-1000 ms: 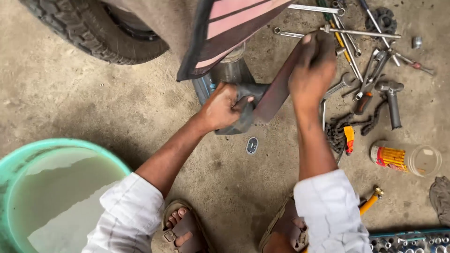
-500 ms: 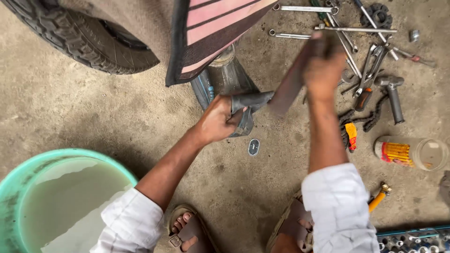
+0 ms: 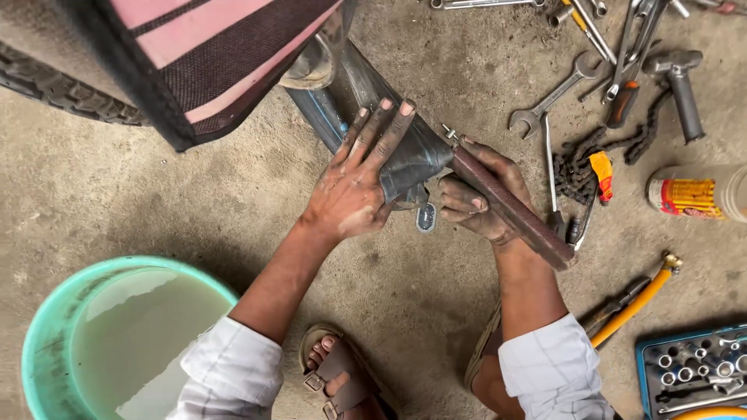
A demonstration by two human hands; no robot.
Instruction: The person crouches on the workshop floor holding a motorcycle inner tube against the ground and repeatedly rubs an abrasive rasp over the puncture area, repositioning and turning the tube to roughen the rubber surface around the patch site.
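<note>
- On the far left I see a green basin of cloudy water on the concrete floor, untouched at this moment, well apart from both hands.
- Above it, a tyre and a pink-and-dark striped cloth fill the upper left corner.
- My left hand lies flat and wide open, fingers spread, pressing on the black inner tube that drapes over a metal stand. It grips nothing; it only pins the rubber down.
- A small oval patch lies on the floor just below the tube, between the hands. I judge the patch is not yet on, so fixing it remains.
- My right hand has its grip closed around a long brown rasp-like bar, whose upper end touches the tube beside the valve stem. I judge the rubber is at the roughening stage.
- To the right lie spanners, a chain, a hammer, a yellow-labelled jar, a yellow-handled tool and a blue socket tray.
</note>
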